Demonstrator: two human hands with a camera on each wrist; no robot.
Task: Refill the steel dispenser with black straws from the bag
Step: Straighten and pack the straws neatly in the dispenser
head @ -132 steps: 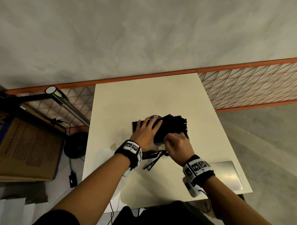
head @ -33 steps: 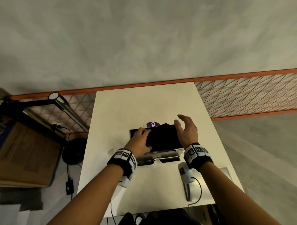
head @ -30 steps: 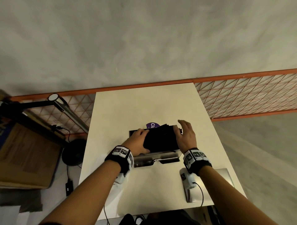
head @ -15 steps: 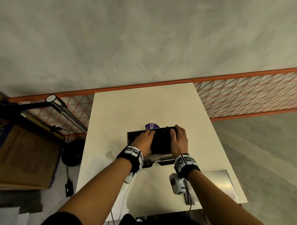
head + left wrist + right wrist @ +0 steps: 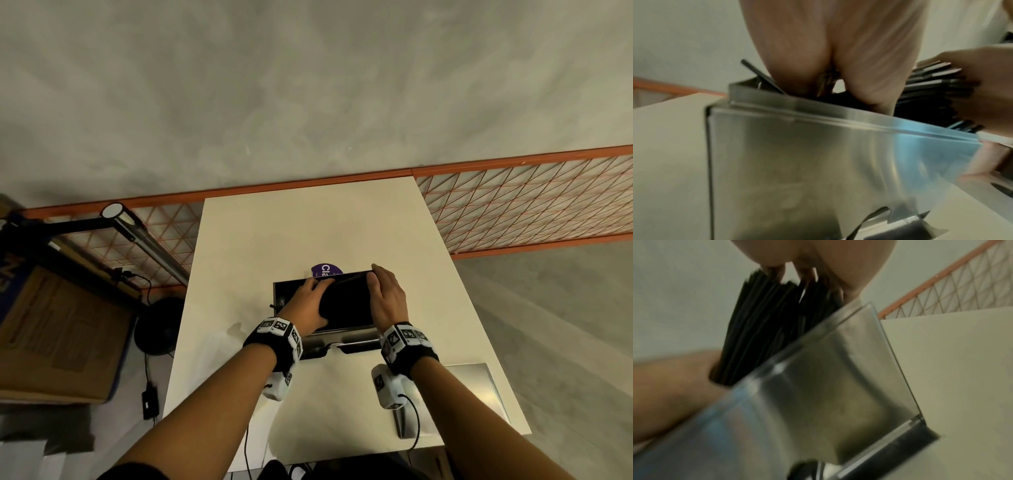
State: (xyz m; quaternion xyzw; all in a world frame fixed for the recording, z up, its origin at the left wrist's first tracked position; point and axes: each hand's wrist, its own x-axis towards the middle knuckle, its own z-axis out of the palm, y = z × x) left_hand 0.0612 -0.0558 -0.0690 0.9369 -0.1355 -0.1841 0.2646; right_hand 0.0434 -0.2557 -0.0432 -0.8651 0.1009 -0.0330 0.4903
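Observation:
The steel dispenser point(image 5: 342, 334) stands open-topped in the middle of the white table point(image 5: 308, 222). A thick bundle of black straws point(image 5: 346, 301) lies lengthwise in its top, part of it above the rim. My left hand point(image 5: 306, 305) wraps over the left part of the bundle, thumb on the near side. My right hand point(image 5: 387, 298) has its straight fingers against the right ends of the straws. The wrist views show the dispenser point(image 5: 818, 162) point(image 5: 838, 378) from close by, with the straws point(image 5: 931, 84) point(image 5: 766, 313) jutting over its edge. The bag's purple label point(image 5: 325, 270) peeks out behind the dispenser.
A flat steel lid point(image 5: 476, 383) lies on the table's near right corner. An orange mesh fence point(image 5: 531, 205) runs behind the table. A cardboard box point(image 5: 58, 335) and a lamp arm point(image 5: 144, 236) stand to the left, off the table.
My right hand slid from the top of the bundle to its right end. The straws, earlier splayed across the dispenser with some loose on the table, are now gathered in its top.

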